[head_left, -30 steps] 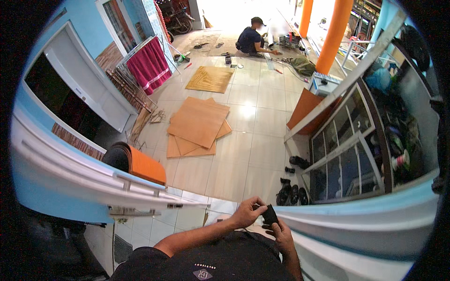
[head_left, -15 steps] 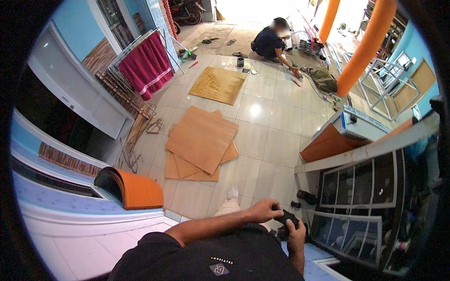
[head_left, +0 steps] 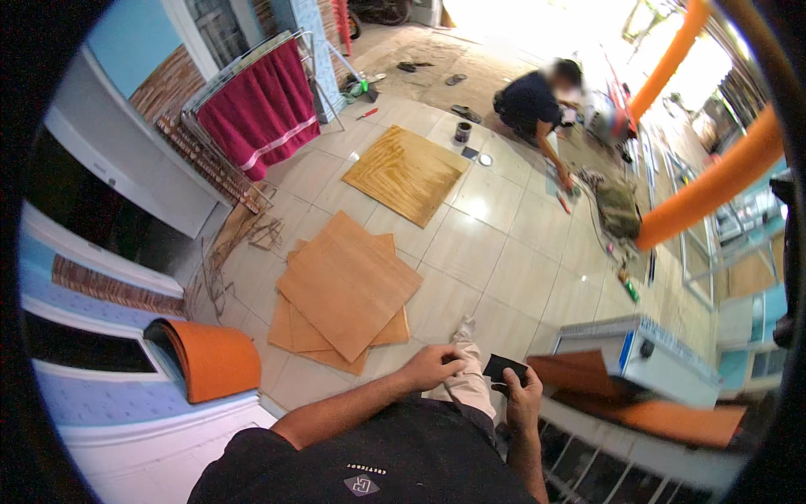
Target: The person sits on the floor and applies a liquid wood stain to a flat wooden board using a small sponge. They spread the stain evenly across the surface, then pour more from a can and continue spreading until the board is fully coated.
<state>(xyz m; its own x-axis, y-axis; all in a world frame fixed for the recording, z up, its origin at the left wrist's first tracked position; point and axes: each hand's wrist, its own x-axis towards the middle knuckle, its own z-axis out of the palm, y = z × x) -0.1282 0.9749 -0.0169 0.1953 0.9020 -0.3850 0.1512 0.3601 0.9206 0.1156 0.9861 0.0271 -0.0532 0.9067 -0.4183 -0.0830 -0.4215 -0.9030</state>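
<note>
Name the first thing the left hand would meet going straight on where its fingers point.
Probably the flat black piece held in the right hand, rightward of the left hand. The beige trouser leg shows between them but seems lower, though depth is unclear.

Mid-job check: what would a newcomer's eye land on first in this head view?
Probably the maroon towel hanging at the upper left and the nearer orange pillar slanting in at the right. Next come the fanned stack of tan panels, left of centre on the tiled floor, and the streaky yellow-brown board beyond it. Close in, the right hand holds a black flat piece.
</note>
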